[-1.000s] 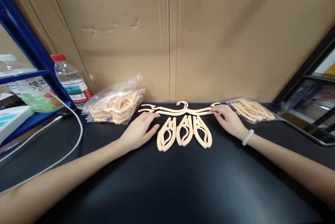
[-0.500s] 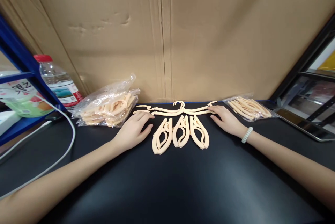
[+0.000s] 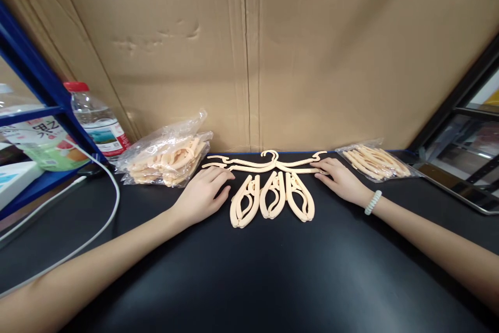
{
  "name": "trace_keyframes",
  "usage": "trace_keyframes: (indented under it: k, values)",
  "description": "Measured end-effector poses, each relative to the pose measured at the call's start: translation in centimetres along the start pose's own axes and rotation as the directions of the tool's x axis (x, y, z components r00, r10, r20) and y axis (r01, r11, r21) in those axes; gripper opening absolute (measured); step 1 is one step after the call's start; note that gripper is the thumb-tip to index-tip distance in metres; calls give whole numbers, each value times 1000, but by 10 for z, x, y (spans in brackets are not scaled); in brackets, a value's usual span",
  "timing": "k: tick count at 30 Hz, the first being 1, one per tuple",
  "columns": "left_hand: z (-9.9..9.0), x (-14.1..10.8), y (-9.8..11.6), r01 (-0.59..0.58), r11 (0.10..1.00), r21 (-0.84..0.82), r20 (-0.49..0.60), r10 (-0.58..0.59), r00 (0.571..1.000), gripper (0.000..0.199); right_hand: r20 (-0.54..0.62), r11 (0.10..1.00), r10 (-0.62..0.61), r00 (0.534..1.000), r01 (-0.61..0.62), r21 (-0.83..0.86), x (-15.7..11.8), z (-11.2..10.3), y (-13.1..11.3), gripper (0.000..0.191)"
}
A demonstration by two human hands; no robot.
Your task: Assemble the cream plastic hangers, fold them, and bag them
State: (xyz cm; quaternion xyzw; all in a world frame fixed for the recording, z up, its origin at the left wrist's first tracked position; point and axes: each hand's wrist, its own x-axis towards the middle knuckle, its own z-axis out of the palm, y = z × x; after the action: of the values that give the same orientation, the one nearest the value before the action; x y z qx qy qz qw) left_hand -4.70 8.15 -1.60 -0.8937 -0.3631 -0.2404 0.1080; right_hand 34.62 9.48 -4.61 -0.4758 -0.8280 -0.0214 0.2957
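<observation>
Two peach-coloured folding clothes hangers [image 3: 268,168], unfolded, appear to lie one against the other at the back of the black table. My left hand [image 3: 202,194] rests at their left end, fingers stretched over the nearer arm and thumb apart. On the opposite end, the fingertips of my right hand [image 3: 341,181] touch the nearer arm, its fingers extended and thumb separate. In front, between my hands, are three folded hangers: a left one [image 3: 234,213], a middle one [image 3: 281,203] and a right one [image 3: 309,208].
Clear bags of peach hangers lie at left [image 3: 171,164] and right [image 3: 376,161]. A red-capped bottle [image 3: 103,135] stands by the blue shelf [image 3: 50,91]. A white cable [image 3: 115,203] crosses the left side. A phone-like dark slab [image 3: 456,185] lies right. Cardboard [image 3: 331,63] walls the back.
The right end of the nearer unfolded hanger has come slightly toward me with my right hand, widening the gap between the arms. My left hand stays at its end. The whole view has shifted slightly.
</observation>
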Motion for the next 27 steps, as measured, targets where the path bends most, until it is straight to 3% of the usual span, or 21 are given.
trace_keyframes:
  k: [7,13,17,22,27]
  values:
    - [-2,-1,7,-13,1000,-8,-1,13,1000,21,3,999,23,1000,-23,48,2,-4,-8,25]
    - [-4,-2,12,43,993,-109,15,-42,999,21,-63,996,59,996,-54,78,3,-6,-15,25]
    - [-6,-3,18,159,952,-262,3,-164,986,20,-117,992,94,989,-84,91,2,-9,-16,24]
    - [-8,-3,19,375,768,-519,19,-429,903,17,-214,989,133,968,-114,99,-1,-14,-17,25]
    - [-5,-4,14,403,719,-567,-5,-492,870,20,-303,984,160,939,-130,118,-3,-17,-23,24]
